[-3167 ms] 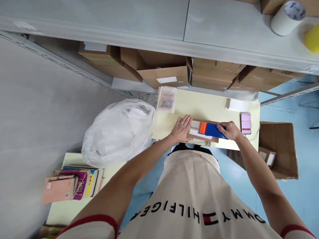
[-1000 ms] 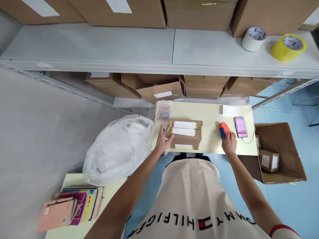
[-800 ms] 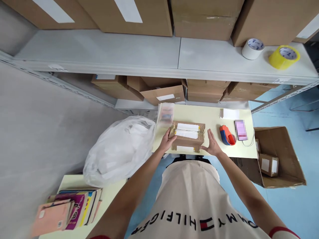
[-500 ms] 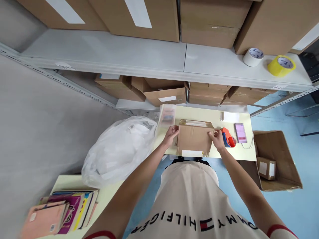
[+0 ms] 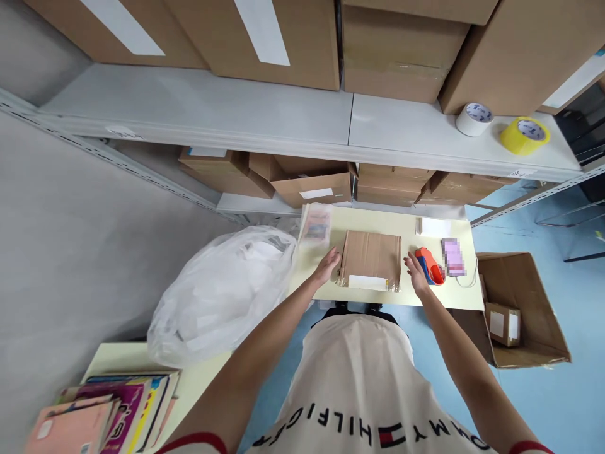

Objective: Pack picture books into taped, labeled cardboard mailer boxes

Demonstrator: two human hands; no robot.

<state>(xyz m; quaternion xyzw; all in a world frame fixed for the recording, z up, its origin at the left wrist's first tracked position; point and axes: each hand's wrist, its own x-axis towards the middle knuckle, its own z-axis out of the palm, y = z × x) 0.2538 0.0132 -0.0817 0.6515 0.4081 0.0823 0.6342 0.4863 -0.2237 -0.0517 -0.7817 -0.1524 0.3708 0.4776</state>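
A flat cardboard parcel (image 5: 371,257) lies on the pale yellow table (image 5: 406,224), plain side up, with a white label along its near edge. My left hand (image 5: 328,265) rests open against the parcel's left edge. My right hand (image 5: 416,275) hovers open between the parcel's right edge and an orange and blue tape dispenser (image 5: 430,265); it holds nothing.
A phone (image 5: 452,256) and a small white box (image 5: 432,226) lie right of the dispenser; a clear packet (image 5: 316,222) is at the table's far left. A white plastic bag (image 5: 222,290), stacked books (image 5: 104,413), an open carton (image 5: 524,309) and shelf tape rolls (image 5: 524,135) surround me.
I set down the tape dispenser, took the parcel in both hands and turned it over, so its taped side now faces down. Both hands have let go and opened.
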